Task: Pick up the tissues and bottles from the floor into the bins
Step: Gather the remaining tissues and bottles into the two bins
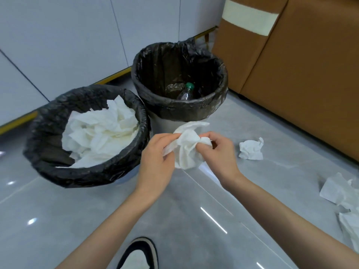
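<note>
Both hands share one grip on a crumpled tissue [186, 150]. The left hand [157, 158] pinches its left edge with curled fingers, and the right hand [219, 154] pinches the right side between thumb and fingertips. Neither hand is spread open. The tissue hangs in the air between them, in front of the two bins and above the floor [194, 210].

To do this step well, I would bunch the sheet tighter so no flap trails. Then pass it to the left hand alone and carry it left over the tissue bin [48, 117], letting go once it is inside the rim.

The wad has no true front. Its long axis looks to run roughly up and down, with a loose flap rising on the far side and a tail hanging toward the near side.

The bottle bin [174, 111], far and right of the tissue bin, holds a bottle [184, 95] leaning with its green cap uppermost. More tissues lie on the floor to the right: one [251, 149] near the brown sofa [301, 74], others [342, 191] at the right edge.
</note>
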